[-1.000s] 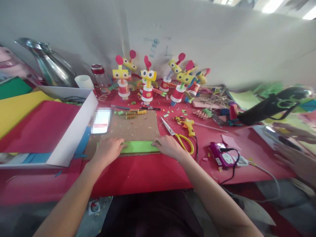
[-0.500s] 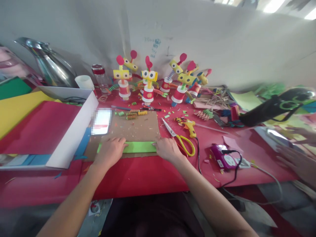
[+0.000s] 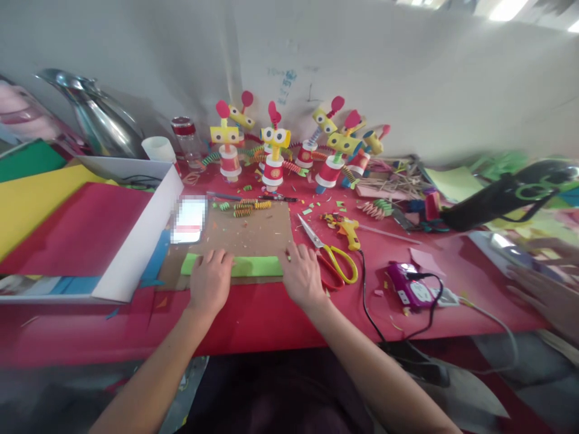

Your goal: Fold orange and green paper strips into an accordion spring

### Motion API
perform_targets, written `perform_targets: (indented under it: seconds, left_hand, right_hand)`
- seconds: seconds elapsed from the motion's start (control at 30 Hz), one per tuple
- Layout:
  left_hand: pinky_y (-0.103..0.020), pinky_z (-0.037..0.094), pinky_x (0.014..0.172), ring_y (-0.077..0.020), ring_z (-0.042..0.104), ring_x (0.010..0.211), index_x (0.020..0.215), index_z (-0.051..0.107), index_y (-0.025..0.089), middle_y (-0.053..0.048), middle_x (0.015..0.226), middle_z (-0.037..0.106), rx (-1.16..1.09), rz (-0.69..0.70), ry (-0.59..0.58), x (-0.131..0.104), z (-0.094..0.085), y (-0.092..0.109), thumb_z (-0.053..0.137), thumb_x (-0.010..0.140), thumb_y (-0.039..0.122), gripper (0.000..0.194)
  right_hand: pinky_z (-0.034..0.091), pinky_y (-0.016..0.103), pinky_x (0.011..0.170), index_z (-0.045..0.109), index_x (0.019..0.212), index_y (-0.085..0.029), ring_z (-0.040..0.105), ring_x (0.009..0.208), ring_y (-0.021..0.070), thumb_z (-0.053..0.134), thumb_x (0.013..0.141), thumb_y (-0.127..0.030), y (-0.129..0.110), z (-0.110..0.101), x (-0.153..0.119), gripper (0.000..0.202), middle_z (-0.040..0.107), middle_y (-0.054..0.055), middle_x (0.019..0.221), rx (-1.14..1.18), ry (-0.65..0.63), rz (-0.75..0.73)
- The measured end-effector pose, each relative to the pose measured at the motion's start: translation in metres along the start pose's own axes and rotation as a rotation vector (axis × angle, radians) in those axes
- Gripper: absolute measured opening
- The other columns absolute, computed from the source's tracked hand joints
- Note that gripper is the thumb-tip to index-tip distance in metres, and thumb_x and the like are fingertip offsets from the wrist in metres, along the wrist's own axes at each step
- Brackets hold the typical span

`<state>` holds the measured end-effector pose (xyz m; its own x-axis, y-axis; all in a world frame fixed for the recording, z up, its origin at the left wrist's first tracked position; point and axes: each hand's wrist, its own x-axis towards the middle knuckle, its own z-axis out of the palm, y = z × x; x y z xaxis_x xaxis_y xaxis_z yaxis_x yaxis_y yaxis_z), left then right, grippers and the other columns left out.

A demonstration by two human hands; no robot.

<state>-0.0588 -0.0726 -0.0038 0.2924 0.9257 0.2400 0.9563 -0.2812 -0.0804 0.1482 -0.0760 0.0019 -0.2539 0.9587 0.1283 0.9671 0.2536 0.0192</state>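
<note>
A folded bright green paper strip (image 3: pixel 256 266) lies lengthwise along the near edge of a brown cardboard sheet (image 3: pixel 262 232). My left hand (image 3: pixel 210 280) rests on its left part, fingers laid forward over the paper and thumb out to the side. Over the right end lies my right hand (image 3: pixel 302 274), its fingers spread and pointing away from me; that end of the strip is hidden beneath it. Just right of this hand are scissors (image 3: pixel 337 262) with yellow and red handles. Small coiled paper springs (image 3: pixel 251 207) lie at the cardboard's far edge.
Paper-cup figures (image 3: pixel 274 163) stand along the wall. A phone (image 3: pixel 189 220) and a white box (image 3: pixel 149 232) of coloured paper are left. A yellow glue gun (image 3: pixel 349 232), purple power socket (image 3: pixel 411 288) and cables lie right. Another person's hand (image 3: pixel 543 292) is at far right.
My fingers have straightened and now lie flatter over the green strip. My left hand has turned to point more directly forward, and more of the strip's left end shows.
</note>
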Motion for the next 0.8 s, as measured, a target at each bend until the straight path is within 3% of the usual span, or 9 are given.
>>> perform_targets:
  seconds: [0.07,0.23,0.3,0.37,0.43,0.57,0.7,0.8]
  left_hand:
    - [-0.04,0.041,0.073,-0.0284,0.056,0.09,0.097,0.063,0.017,-0.012,0.092,0.062,-0.014,-0.034,-0.027,-0.005,0.002,0.005,0.032,0.094,0.019,0.031]
    - [-0.041,0.043,0.072,-0.0299,0.055,0.093,0.106,0.063,0.015,-0.014,0.098,0.062,-0.063,-0.114,-0.009,-0.021,0.0,0.017,0.033,0.094,0.023,0.033]
    - [-0.042,0.044,0.075,-0.0303,0.055,0.095,0.112,0.062,0.013,-0.015,0.1,0.062,-0.069,-0.113,-0.009,-0.026,-0.001,0.022,0.034,0.094,0.025,0.035]
    - [-0.044,0.045,0.079,-0.0312,0.054,0.097,0.117,0.06,0.011,-0.016,0.103,0.062,-0.071,-0.118,-0.014,-0.03,-0.001,0.025,0.034,0.094,0.027,0.038]
    - [-0.046,0.045,0.082,-0.0323,0.053,0.1,0.121,0.058,0.01,-0.018,0.107,0.062,-0.092,-0.132,-0.017,-0.032,0.001,0.026,0.035,0.094,0.029,0.041]
    - [-0.049,0.043,0.092,-0.0357,0.049,0.113,0.129,0.054,0.011,-0.022,0.124,0.057,-0.137,-0.159,0.013,-0.039,0.004,0.026,0.04,0.093,0.034,0.045]
    - [-0.055,0.038,0.097,-0.0408,0.039,0.128,0.136,0.05,0.019,-0.02,0.138,0.05,-0.112,-0.182,0.022,-0.05,0.005,0.021,0.041,0.092,0.04,0.05]
    - [-0.059,0.033,0.1,-0.0388,0.038,0.13,0.138,0.047,0.025,-0.017,0.141,0.049,-0.1,-0.217,0.012,-0.056,0.004,0.013,0.042,0.091,0.043,0.05]
  right_hand:
    - [0.041,0.036,0.078,0.061,0.103,-0.018,0.054,0.092,0.0244,0.039,0.091,-0.011,-0.002,0.008,-0.006,0.026,0.061,0.012,0.103,0.033,-0.024,-0.027]
    - [0.043,0.034,0.081,0.063,0.105,-0.018,0.053,0.093,0.0235,0.041,0.087,-0.007,-0.006,0.013,-0.021,0.03,0.06,0.011,0.107,0.159,-0.009,0.082]
    - [0.042,0.039,0.087,0.059,0.118,-0.019,0.052,0.1,0.0259,0.04,0.092,-0.018,-0.015,0.009,-0.028,0.032,0.059,0.013,0.115,0.208,0.005,0.086]
    - [0.039,0.048,0.094,0.049,0.133,-0.029,0.046,0.116,0.0318,0.042,0.094,-0.037,-0.028,0.006,-0.036,0.04,0.05,0.012,0.134,0.246,0.027,0.032]
    - [0.027,0.062,0.102,0.043,0.137,-0.039,0.032,0.131,0.0391,0.045,0.091,-0.049,-0.041,0.007,-0.041,0.047,0.04,0.006,0.146,0.254,0.007,-0.051]
    - [0.012,0.073,0.103,0.038,0.14,-0.041,0.021,0.138,0.0433,0.044,0.09,-0.055,-0.054,0.013,-0.044,0.052,0.034,0.004,0.151,0.254,-0.04,-0.057]
    - [0.01,0.074,0.104,0.039,0.139,-0.042,0.021,0.138,0.0439,0.041,0.091,-0.057,-0.052,0.015,-0.043,0.051,0.032,0.003,0.152,0.263,-0.046,-0.052]
    - [0.01,0.074,0.104,0.038,0.14,-0.041,0.021,0.139,0.0438,0.04,0.091,-0.057,-0.051,0.014,-0.043,0.051,0.032,0.003,0.153,0.26,-0.048,-0.053]
